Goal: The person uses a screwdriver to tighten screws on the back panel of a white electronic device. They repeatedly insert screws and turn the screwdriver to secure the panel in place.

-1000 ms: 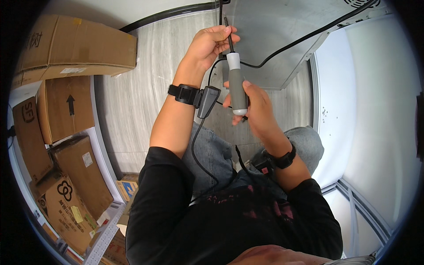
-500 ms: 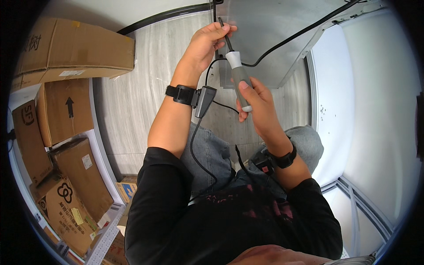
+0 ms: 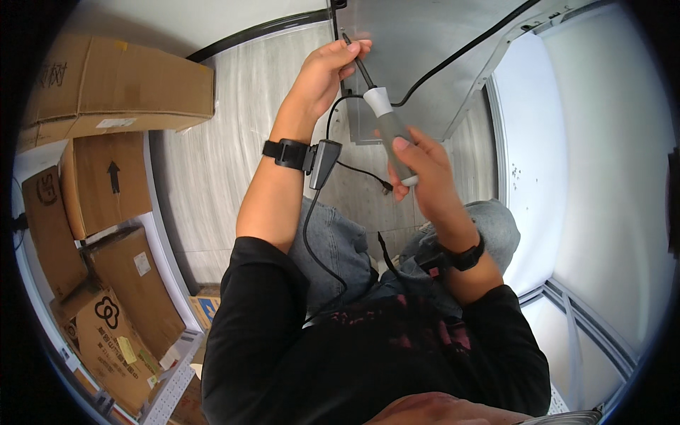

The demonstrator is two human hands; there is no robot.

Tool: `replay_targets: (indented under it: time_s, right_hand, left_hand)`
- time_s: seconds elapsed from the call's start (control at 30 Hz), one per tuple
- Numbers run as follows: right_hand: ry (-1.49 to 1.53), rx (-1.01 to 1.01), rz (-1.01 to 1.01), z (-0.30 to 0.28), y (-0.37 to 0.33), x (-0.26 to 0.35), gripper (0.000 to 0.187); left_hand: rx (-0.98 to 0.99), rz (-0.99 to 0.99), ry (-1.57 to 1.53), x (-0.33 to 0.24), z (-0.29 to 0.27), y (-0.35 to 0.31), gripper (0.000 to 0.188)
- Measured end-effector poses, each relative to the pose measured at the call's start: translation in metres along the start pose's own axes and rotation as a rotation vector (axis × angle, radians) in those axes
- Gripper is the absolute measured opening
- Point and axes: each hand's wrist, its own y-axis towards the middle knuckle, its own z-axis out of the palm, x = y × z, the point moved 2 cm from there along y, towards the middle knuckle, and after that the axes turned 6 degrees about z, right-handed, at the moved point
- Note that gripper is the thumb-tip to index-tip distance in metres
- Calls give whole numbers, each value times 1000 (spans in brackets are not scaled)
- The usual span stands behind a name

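A screwdriver point(image 3: 391, 134) with a grey handle and white collar slants between my two hands, its dark shaft pointing up and left. My right hand point(image 3: 423, 164) is closed around the handle near its lower end. Thumb and fingers of my left hand point(image 3: 331, 65) pinch the shaft close to its tip. Just beyond the tip stands a grey metal panel point(image 3: 425, 49), part of a metal cabinet or appliance. A black strap with a small dark device point(image 3: 326, 163) sits on my left wrist, and another black band point(image 3: 467, 253) is on my right.
Cardboard boxes point(image 3: 134, 85) stack up on the left, several on a white shelf point(image 3: 164, 248). A thick black cable point(image 3: 464, 49) crosses the metal panel. A thin cable point(image 3: 365, 171) ends over the pale wood-look floor point(image 3: 212, 177). At the right stands a white wall panel point(image 3: 538, 170).
My right hand and the screwdriver's handle end have shifted slightly right and down, tilting the tool more. My left hand keeps its pinch on the shaft. The view has shifted slightly.
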Motion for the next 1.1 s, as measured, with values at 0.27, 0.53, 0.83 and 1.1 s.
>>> replay_targets:
  time_s: [0.27,0.53,0.83,1.1]
  right_hand:
    - [-332,-2,-204,-113,-52,86,47]
    - [-435,-97,-362,-279,-114,93,41]
    - [-76,-594,-259,-414,-127,-49,33]
    - [152,-730,-210,-457,-132,-130,31]
  left_hand:
    - [533,-13,-88,-5,47,-5,29]
    - [664,-354,222,50,159,-10,24]
    - [584,-289,750,223,261,17,20]
    - [370,-69,874,352,338,40,20]
